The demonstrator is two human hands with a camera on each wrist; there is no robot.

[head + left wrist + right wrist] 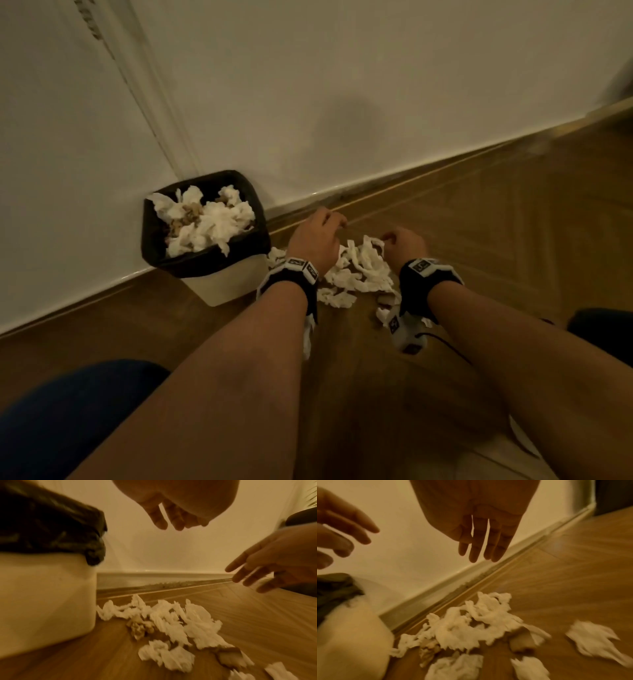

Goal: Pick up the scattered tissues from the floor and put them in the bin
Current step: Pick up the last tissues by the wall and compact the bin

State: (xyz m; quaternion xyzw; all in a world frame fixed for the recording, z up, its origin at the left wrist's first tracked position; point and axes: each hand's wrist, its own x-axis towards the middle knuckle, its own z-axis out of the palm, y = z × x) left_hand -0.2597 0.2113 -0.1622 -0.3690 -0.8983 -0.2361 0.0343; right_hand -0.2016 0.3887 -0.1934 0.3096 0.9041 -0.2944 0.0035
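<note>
Head view: you are between loads. Your left hand (313,240) and right hand (406,245) hover over crumpled white tissues (359,270) on the wooden floor (513,222) beside the black-lined white bin (226,284), already heaped.

Wrist views: both hands show relaxed, empty fingers. Next, gather the torn, partly stained pile (171,626).

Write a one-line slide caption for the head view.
Both hands, left hand and right hand, hover open above scattered tissues beside a tissue-filled bin.
</note>
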